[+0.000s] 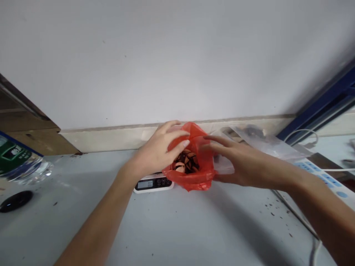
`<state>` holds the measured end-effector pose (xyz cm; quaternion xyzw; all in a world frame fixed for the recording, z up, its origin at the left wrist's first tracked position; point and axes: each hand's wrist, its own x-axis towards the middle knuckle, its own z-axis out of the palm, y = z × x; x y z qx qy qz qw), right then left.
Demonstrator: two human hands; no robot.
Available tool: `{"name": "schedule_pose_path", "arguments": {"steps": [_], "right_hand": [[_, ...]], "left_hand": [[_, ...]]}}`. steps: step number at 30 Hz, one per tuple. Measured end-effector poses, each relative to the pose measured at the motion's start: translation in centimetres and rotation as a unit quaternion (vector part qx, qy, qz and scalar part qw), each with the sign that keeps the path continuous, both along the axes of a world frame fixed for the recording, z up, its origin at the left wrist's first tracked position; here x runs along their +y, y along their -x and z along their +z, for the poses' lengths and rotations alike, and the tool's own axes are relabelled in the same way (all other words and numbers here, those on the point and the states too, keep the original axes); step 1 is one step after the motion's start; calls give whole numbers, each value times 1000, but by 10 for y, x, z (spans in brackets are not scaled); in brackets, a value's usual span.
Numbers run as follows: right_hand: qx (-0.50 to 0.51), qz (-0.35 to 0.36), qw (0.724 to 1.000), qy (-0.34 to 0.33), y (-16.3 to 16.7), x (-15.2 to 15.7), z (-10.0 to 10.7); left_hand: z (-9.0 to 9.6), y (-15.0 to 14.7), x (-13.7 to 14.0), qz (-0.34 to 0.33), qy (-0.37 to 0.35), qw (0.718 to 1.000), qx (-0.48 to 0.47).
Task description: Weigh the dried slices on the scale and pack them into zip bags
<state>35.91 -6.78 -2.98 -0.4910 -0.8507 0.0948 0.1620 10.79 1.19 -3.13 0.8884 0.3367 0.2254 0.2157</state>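
A red plastic bag [195, 181] with its mouth open is between my two hands. Inside lie several brown, curved pieces [191, 162] with dark sides; I cannot make out what they are. My left hand [161, 147] has its thumb and fingers over the bag's left rim. My right hand [235, 159] curls round the bag's right side, its fingertips smeared by motion. Just left of the bag sits a white digital scale [154, 183], partly covered by my left hand and the bag. Its display seems to read 0.0. Whether the bag touches the scale is hidden.
Clear plastic bags [257, 142] lie behind my right hand. A power strip [324, 175] and white cables are at the right. A water bottle [19, 160] and a black oval object [16, 201] are at the left. A white wall [166, 62] rises behind the grey table [166, 229].
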Motion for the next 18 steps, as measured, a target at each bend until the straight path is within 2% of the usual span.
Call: {"name": "schedule_pose_path", "arguments": {"steps": [2,4,6,9,11,13,16,17,18], "right_hand": [[28,-9,999,-11,-1,-2,-5],[13,-56,997,-47,-4,0,-15],[-56,-110,990,-72,-8,5,-26],[-164,-126,977,-47,-10,13,-33],[-185,-115,976,-23,-6,15,-25],[-165,-130,978,-11,3,16,-6],[-103,-253,962,-22,25,14,29],[-71,-272,959,-34,33,14,39],[-39,-263,963,-38,42,14,46]], "left_hand": [[-3,2,-9,-49,-14,999,19],[-6,3,-17,-116,-28,991,55],[-9,2,-23,-162,-41,982,91],[-11,2,-25,-165,-48,980,101],[-7,5,-25,-146,-40,985,80],[-1,13,-25,-125,-34,990,53],[12,32,-25,-78,-42,996,15],[16,40,-26,-52,-37,998,17],[19,49,-26,-23,-18,999,39]]}}
